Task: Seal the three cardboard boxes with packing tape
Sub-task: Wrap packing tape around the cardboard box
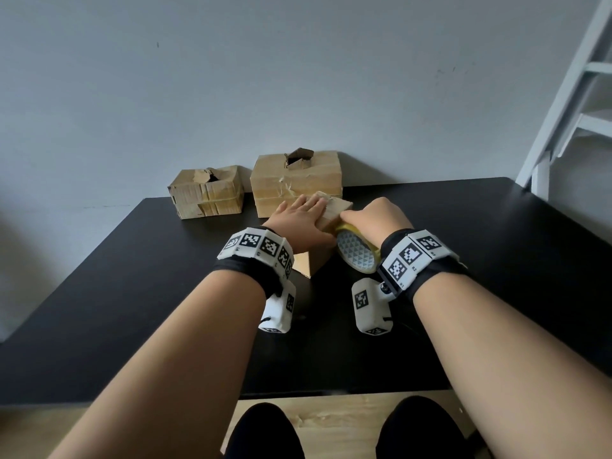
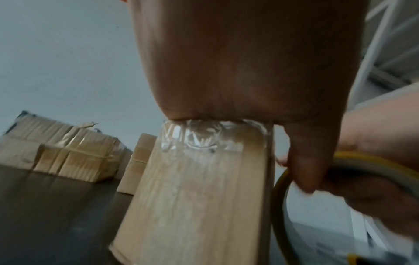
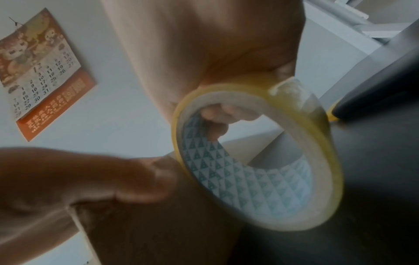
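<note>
A small cardboard box (image 1: 319, 256) stands in the middle of the black table (image 1: 165, 293). My left hand (image 1: 303, 218) lies flat on its top with straight fingers, pressing down; crinkled clear tape shows on the box front (image 2: 199, 188) under the palm. My right hand (image 1: 374, 220) grips a roll of yellowish packing tape (image 1: 356, 251) at the box's right side, fingers hooked through the roll's core (image 3: 249, 161). Two more cardboard boxes stand against the wall: a low one (image 1: 207, 192) at the left and a taller one (image 1: 294, 180) beside it, both with torn tops and old tape.
A white ladder-like frame (image 1: 569, 94) stands at the right, beyond the table's corner. A wall calendar (image 3: 43, 75) hangs on the grey wall. My knees (image 1: 265, 432) show below the table's near edge, over a wooden floor.
</note>
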